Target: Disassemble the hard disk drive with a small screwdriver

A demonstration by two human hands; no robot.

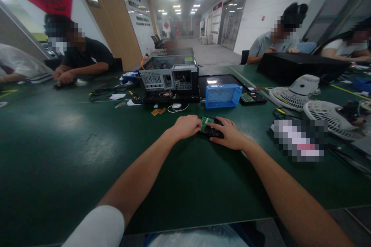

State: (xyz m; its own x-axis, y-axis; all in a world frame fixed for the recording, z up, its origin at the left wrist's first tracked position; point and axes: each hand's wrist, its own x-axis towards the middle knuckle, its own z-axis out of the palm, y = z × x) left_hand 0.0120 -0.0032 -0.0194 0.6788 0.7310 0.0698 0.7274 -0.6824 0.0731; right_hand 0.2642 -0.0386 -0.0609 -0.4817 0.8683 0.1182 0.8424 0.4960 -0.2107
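The left hand is curled at the left end of the drive (grip hidden); a slip could scratch its board. The drive lies on the surface; the half-open right hand holds its right side, and loose pressure might let it skid.
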